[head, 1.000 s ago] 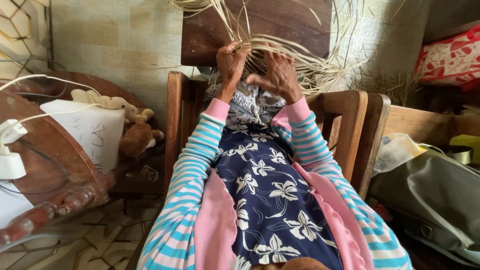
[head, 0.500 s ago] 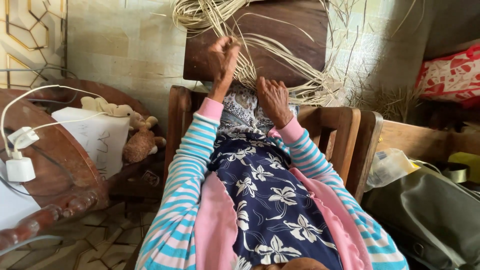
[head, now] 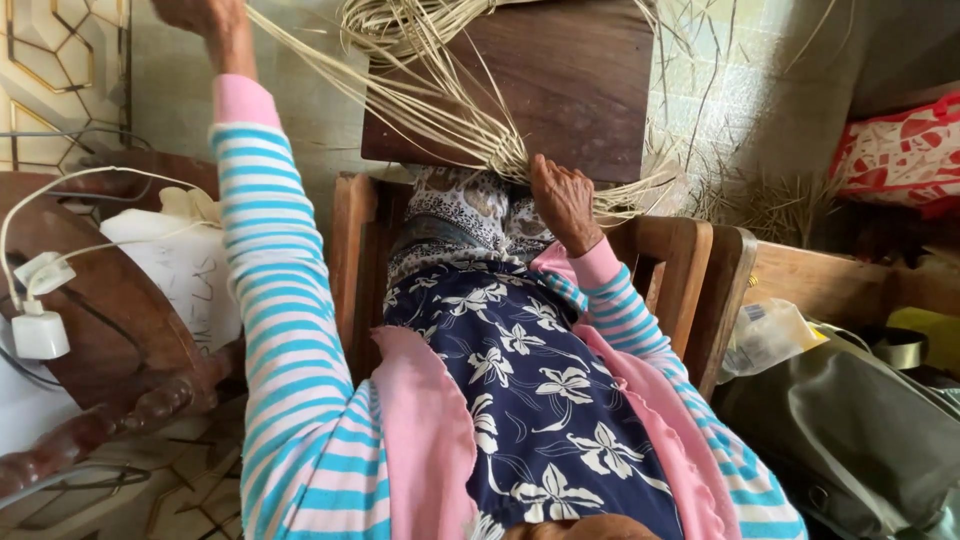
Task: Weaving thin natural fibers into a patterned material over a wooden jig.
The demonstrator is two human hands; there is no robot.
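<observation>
The left hand (head: pixel 205 18) is up at 11 o'clock, at the top edge of the view, clenched on the far ends of a few pale straw strips (head: pixel 400 100) that run taut down to the 12 o'clock centre. There the right hand (head: pixel 563 200) presses its fingers onto the woven knot (head: pixel 510 160) where the strips meet, on a dark wooden board (head: pixel 570 90) above the knees; whether it pinches or only pins cannot be told.

The strips look thin and dry, so a hard pull could snap 1 or draw it out of the weave if the right hand's pressure slackens. Loose strands (head: pixel 690 150) at 1 o'clock could catch on the wooden chair (head: pixel 690 260) arm. The raised striped sleeve (head: pixel 270 290) passes close over the white charger (head: pixel 40 335) and its cables (head: pixel 60 200) on the round bench (head: pixel 110 300) at 9 o'clock, and could snag them coming down.
</observation>
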